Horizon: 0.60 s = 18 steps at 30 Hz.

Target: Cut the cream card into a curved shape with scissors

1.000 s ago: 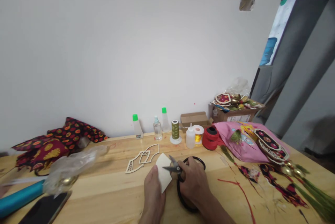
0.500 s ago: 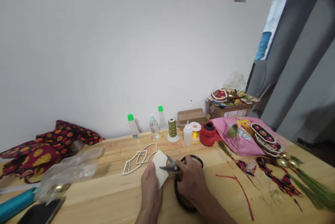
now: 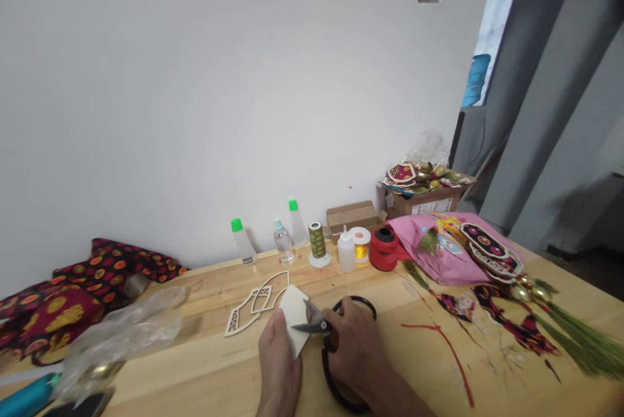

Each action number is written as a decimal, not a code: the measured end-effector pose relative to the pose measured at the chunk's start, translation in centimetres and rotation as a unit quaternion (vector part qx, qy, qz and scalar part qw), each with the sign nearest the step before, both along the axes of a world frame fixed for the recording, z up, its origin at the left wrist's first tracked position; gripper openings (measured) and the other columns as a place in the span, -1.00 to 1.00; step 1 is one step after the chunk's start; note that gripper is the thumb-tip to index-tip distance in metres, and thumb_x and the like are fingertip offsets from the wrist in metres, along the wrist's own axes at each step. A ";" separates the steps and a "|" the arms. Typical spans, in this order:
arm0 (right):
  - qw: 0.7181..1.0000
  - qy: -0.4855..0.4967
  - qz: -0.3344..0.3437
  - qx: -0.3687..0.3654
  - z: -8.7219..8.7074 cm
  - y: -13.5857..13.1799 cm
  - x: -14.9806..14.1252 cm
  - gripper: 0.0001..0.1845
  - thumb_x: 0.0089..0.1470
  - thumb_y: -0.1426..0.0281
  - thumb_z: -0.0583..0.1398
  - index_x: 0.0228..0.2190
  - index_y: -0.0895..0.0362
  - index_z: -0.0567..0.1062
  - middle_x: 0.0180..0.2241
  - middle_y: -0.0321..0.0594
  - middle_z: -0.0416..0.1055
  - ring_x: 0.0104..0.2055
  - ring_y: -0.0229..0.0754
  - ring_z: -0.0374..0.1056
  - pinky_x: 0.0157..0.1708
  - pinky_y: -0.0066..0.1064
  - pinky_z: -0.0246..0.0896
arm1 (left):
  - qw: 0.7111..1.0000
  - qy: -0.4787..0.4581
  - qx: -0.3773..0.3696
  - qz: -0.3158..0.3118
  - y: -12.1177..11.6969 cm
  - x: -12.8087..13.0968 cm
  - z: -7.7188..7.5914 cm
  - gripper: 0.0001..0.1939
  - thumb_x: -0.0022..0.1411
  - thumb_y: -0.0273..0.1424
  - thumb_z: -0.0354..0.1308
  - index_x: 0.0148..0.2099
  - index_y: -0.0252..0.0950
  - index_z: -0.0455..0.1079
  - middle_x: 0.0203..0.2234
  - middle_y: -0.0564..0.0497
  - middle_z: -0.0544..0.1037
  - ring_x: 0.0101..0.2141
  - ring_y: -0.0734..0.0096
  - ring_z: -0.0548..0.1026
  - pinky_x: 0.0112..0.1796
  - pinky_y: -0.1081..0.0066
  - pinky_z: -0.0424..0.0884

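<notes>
My left hand grips a cream-coloured flat piece, its thumb on the near side; whether it is card or stiff cloth I cannot tell. My right hand is closed around black-handled scissors. The scissor blades are parted, one lying across the face of the cream piece and the other by its right edge. Just beyond my left hand, thin cut-out wooden frames overlap each other on the wooden table.
Along the wall stand green-capped bottles, a green thread spool, a white squeeze bottle and a red roll. Rightward lie a pink bag, tassels and red cord. Patterned cloth and clear plastic lie left.
The view has turned slightly to the right, so the scene has shifted left. Both hands keep their hold, and the scissors stay parted at the cream piece.
</notes>
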State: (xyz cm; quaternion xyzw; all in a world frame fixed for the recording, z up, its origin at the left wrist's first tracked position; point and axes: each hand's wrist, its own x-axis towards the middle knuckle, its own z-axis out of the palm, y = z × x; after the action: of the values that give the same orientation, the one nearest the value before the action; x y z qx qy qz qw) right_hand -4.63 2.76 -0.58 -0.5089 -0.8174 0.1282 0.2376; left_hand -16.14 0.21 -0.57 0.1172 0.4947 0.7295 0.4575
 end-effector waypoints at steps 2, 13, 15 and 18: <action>1.000 0.005 -0.006 -0.002 -0.1 0.0 0.0 -0.72 -0.15 0.38 0.12 -0.29 -0.01 0.43 -0.40 -0.23 0.22 -0.35 -0.20 0.17 -0.38 -0.42 -0.11 | 1.000 -0.001 -0.002 -0.004 0.0 0.0 0.0 -0.86 -0.01 -0.36 0.08 -0.39 -0.34 0.36 -0.61 -0.01 0.52 -0.52 0.34 0.47 -0.47 0.40 0.35; 1.000 0.011 -0.007 -0.006 -0.1 -0.4 0.2 -0.73 -0.21 0.46 0.13 -0.35 0.00 0.43 -0.38 -0.23 0.19 -0.34 -0.18 0.13 -0.38 -0.40 -0.14 | 1.000 -0.006 0.009 0.025 0.3 -0.5 0.3 -0.88 -0.05 -0.37 0.10 -0.43 -0.33 0.34 -0.64 0.02 0.51 -0.57 0.37 0.46 -0.48 0.41 0.36; 1.000 0.013 -0.002 -0.001 0.1 -0.4 0.3 -0.70 -0.23 0.47 0.14 -0.34 -0.01 0.42 -0.37 -0.24 0.18 -0.32 -0.18 0.11 -0.37 -0.40 -0.15 | 1.000 -0.006 0.009 0.029 0.4 -0.5 0.2 -0.88 -0.06 -0.38 0.10 -0.42 -0.33 0.34 -0.63 0.03 0.51 -0.57 0.39 0.46 -0.48 0.41 0.36; 1.000 0.019 -0.004 0.009 0.3 -0.5 0.2 -0.72 -0.22 0.47 0.14 -0.35 0.00 0.41 -0.37 -0.23 0.17 -0.31 -0.16 0.09 -0.35 -0.39 -0.15 | 1.000 -0.002 0.009 0.027 0.4 -0.5 0.2 -0.87 -0.03 -0.38 0.09 -0.41 -0.34 0.35 -0.63 0.02 0.51 -0.56 0.35 0.46 -0.48 0.39 0.36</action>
State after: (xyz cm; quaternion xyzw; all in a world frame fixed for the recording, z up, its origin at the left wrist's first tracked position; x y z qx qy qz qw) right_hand -4.48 2.30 -0.25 -0.5071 -0.8120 0.1293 0.2586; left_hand -16.60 0.59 -0.38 0.1066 0.4903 0.7460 0.4379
